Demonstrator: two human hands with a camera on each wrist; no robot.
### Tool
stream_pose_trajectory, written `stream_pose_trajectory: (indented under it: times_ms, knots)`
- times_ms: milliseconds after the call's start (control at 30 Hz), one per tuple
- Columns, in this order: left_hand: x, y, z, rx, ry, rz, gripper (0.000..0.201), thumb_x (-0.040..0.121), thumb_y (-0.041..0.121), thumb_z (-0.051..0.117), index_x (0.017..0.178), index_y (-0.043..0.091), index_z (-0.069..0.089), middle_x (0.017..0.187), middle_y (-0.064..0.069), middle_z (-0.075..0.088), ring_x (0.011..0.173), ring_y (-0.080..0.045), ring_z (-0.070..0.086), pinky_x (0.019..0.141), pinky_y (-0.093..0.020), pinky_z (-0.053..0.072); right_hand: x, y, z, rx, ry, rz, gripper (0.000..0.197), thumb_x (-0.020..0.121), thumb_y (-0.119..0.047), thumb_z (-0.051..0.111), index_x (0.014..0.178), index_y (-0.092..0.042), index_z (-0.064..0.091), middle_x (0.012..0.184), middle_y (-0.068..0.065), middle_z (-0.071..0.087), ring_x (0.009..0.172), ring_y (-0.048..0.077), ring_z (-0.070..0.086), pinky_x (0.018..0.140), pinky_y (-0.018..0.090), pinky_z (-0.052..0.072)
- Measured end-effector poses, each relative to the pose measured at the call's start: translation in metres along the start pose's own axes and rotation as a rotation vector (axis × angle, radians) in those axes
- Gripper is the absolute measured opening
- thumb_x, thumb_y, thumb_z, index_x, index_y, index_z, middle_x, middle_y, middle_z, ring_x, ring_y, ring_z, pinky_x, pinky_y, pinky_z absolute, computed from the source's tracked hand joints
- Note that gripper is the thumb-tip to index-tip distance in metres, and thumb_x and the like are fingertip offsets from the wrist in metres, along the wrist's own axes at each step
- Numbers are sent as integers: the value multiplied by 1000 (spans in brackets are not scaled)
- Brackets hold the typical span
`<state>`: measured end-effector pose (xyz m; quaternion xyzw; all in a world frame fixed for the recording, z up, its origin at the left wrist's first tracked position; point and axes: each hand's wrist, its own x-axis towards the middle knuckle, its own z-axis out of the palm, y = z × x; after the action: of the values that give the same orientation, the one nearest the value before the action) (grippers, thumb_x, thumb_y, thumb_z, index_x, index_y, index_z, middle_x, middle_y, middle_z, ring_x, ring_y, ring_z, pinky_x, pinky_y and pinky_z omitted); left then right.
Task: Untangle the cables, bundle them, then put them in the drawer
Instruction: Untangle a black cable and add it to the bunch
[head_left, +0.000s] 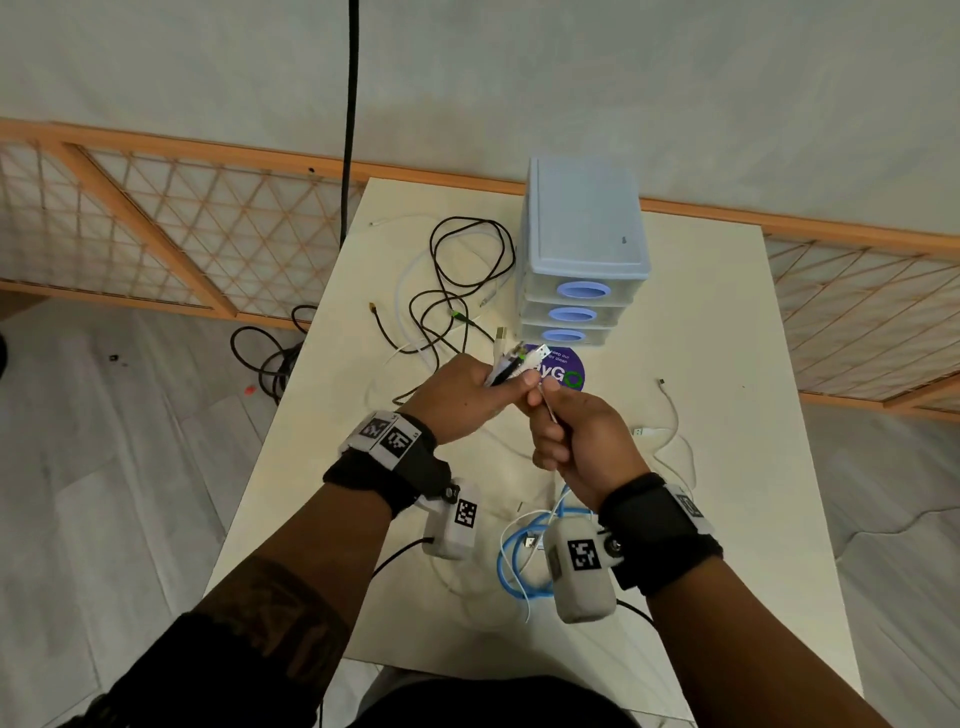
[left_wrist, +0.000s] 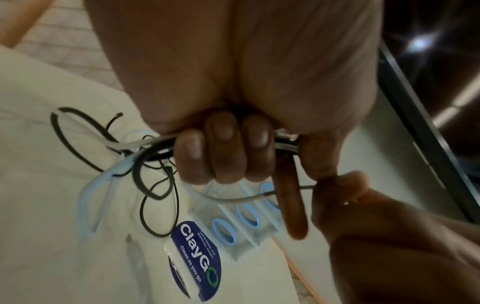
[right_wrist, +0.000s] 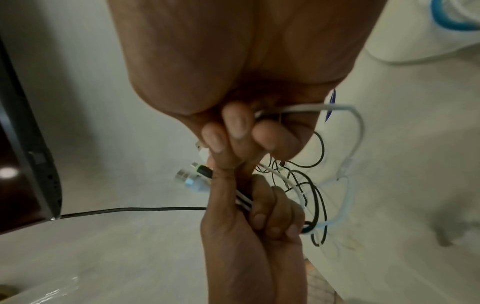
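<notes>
Black and white cable ends sit bunched in the left hand, three fingers wrapped tight around them, index finger straight. Right hand, touching it, is curled around a thin grey cable. Beyond, loose black cables sprawl over the table beside the closed drawer unit; a blue cable coils near the wrists.

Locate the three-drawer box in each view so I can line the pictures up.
Head: the drawer box stands at the table's far side, right of the loose cables.
Left wrist: lower centre, partly behind the left hand's forefinger.
Right wrist: not in view.
Shared landmark: the cable ends the left hand grips.
</notes>
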<state>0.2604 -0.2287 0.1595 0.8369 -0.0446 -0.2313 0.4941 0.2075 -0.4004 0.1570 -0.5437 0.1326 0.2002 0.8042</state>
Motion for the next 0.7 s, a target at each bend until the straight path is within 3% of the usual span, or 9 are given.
stream_pose_trajectory:
  times_ms: [100, 233, 333, 433, 467, 533, 633, 700]
  knots:
    - [4, -2, 0, -15, 40, -26, 68, 92, 62, 67, 54, 13, 41, 53, -9, 39, 52, -19, 38, 62, -35, 34, 1, 1, -2, -5, -16, -10, 28, 108, -27, 39, 99, -9, 59, 60, -2, 32, 46, 10, 23, 44, 22, 27]
    - [8, 3, 1, -239, 163, -74, 61, 94, 46, 74, 51, 19, 40, 44, 1, 38, 42, -15, 34, 52, -28, 33, 2, 3, -3, -10, -42, -21, 26, 108, -24, 39, 101, -10, 60, 61, -2, 29, 48, 9, 19, 44, 21, 21]
    - [11, 2, -2, -382, 244, -123, 53, 93, 39, 76, 57, 13, 48, 45, 0, 35, 39, -16, 28, 44, -24, 27, 4, 9, -5, -114, -48, -19, 25, 109, -24, 40, 102, -11, 60, 62, -1, 30, 50, 11, 22, 46, 22, 23]
    - [12, 2, -12, -469, 269, -121, 45, 96, 40, 71, 65, 8, 71, 47, -4, 34, 39, -18, 25, 44, -25, 24, 9, 20, -11, -468, 79, -108, 25, 107, -21, 47, 97, -17, 70, 72, -2, 54, 62, 16, 47, 62, 27, 39]
    - [13, 1, -16, -513, 296, -121, 48, 98, 42, 69, 63, 9, 69, 47, -4, 34, 40, -18, 25, 44, -25, 22, 13, 24, -15, -644, 140, -154, 25, 105, -21, 50, 95, -22, 73, 84, -6, 64, 77, 13, 57, 73, 28, 43]
    - [15, 1, -25, -641, 328, -132, 54, 99, 45, 67, 56, 13, 59, 52, -4, 31, 43, -17, 22, 46, -26, 18, 22, 27, -20, -808, 231, -165, 24, 102, -22, 56, 95, -33, 76, 102, -14, 70, 100, 9, 62, 88, 27, 45]
    - [14, 4, -31, -772, 303, -105, 59, 100, 49, 64, 53, 18, 48, 58, -4, 25, 46, -17, 18, 49, -27, 16, 43, 19, -21, -756, 333, -118, 23, 101, -24, 56, 103, -31, 77, 95, -8, 74, 92, 14, 66, 90, 30, 48]
    - [11, 7, -30, -810, 265, -76, 62, 102, 49, 60, 52, 17, 41, 55, -2, 23, 44, -16, 17, 48, -27, 15, 56, 5, -12, -699, 312, -114, 28, 101, -19, 53, 124, -21, 68, 97, -4, 70, 91, 16, 64, 93, 31, 46]
